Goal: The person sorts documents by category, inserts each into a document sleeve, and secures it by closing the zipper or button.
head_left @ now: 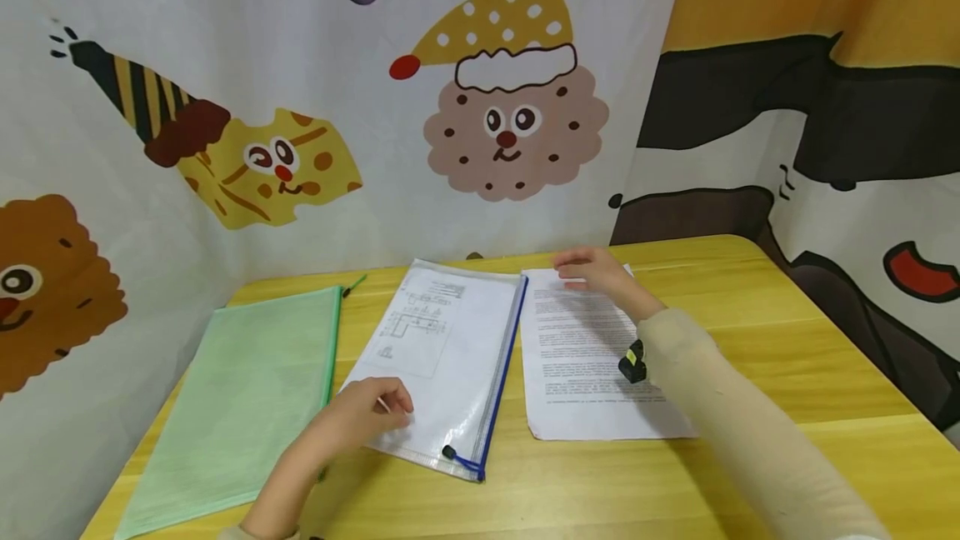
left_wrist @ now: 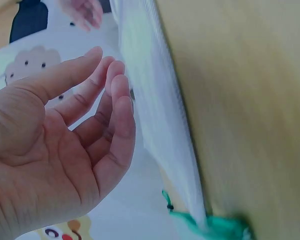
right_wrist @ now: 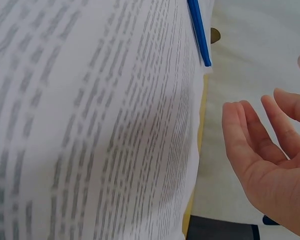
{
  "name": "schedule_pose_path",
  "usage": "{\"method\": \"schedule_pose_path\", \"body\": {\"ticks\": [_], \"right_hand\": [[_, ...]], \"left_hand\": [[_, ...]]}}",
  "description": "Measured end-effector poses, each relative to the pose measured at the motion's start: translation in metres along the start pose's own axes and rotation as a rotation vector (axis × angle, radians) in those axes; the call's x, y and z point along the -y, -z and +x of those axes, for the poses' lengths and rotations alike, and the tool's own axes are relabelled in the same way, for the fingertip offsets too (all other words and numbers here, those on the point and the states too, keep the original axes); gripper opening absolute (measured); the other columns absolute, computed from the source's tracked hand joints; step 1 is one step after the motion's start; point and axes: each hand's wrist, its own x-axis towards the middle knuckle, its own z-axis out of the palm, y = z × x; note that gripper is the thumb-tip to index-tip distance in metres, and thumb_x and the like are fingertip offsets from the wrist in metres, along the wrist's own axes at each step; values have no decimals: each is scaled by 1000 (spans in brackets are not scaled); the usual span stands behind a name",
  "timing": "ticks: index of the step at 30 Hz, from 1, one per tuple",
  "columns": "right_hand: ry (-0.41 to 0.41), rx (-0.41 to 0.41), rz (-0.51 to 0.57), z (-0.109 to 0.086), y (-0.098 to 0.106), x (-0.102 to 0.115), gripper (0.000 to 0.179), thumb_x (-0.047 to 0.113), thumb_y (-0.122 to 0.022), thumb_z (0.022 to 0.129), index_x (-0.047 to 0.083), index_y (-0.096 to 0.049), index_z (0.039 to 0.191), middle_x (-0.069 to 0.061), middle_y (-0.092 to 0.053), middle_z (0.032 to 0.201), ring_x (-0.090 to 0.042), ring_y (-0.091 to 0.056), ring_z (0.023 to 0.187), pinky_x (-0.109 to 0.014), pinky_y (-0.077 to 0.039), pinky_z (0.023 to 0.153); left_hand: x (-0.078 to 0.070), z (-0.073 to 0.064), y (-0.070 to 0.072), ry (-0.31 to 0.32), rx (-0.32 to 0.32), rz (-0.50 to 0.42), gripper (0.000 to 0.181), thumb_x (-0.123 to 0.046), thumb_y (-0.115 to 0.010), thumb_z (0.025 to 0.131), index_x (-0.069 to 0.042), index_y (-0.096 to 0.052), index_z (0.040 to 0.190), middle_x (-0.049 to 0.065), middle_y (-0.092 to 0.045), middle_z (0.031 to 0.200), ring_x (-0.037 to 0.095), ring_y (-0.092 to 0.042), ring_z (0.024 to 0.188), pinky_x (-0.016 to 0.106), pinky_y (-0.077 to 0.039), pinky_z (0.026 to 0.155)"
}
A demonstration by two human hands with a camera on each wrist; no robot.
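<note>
A clear zip folder [head_left: 450,357] with a blue zipper edge lies mid-table, a printed drawing showing through it. Over its lower left part hovers my left hand [head_left: 371,408], palm inward, fingers loosely bent and nothing held, as the left wrist view also shows. To the right lies a printed sheet of paper [head_left: 577,348], covered in lines of text. My right hand [head_left: 596,273] is above the sheet's far end, fingers relaxed and holding nothing; the right wrist view shows it apart from the paper [right_wrist: 110,120]. Whether more sheets lie beneath is hidden.
A green zip folder [head_left: 247,398] lies at the left of the wooden table [head_left: 600,490]. Its zipper pull [head_left: 354,285] sticks out at the far corner. Behind the table hangs a cartoon-printed curtain [head_left: 375,190], close along the far edge.
</note>
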Motion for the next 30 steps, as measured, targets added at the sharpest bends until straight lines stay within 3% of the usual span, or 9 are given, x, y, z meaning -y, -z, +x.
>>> {"method": "schedule_pose_path", "body": {"ticks": [8,15,23,30], "right_hand": [[10,-8,-73,-13,13,2,41,7,-55,101,-10,-49,138,-28,-50,144,-34,-54,125,-46,-47,108],[18,-14,-119,-23,21,-2,40,9,-57,100,-10,-52,135,-29,-52,141,-29,-59,119,-45,-50,106],[0,4,-106,-38,30,-9,43,13,-57,101,-9,-50,137,-28,-51,144,-28,-59,122,-46,-47,108],[-6,5,-139,-51,41,-12,43,15,-58,101,-8,-51,137,-28,-51,143,-21,-61,115,-40,-53,102]], "left_hand": [[12,-6,29,69,-69,-37,8,-14,-70,91,-8,-67,95,2,-65,88,15,-57,78,25,-49,67],[33,-9,51,110,-119,-71,20,-16,-65,95,-1,-66,107,7,-67,98,19,-60,84,31,-52,68],[60,-12,57,171,-223,-48,27,-17,-62,98,3,-63,116,17,-67,112,28,-63,99,37,-55,80],[77,-8,59,256,-200,-82,40,-21,-61,99,7,-55,126,29,-56,131,47,-53,120,52,-52,93]]}}
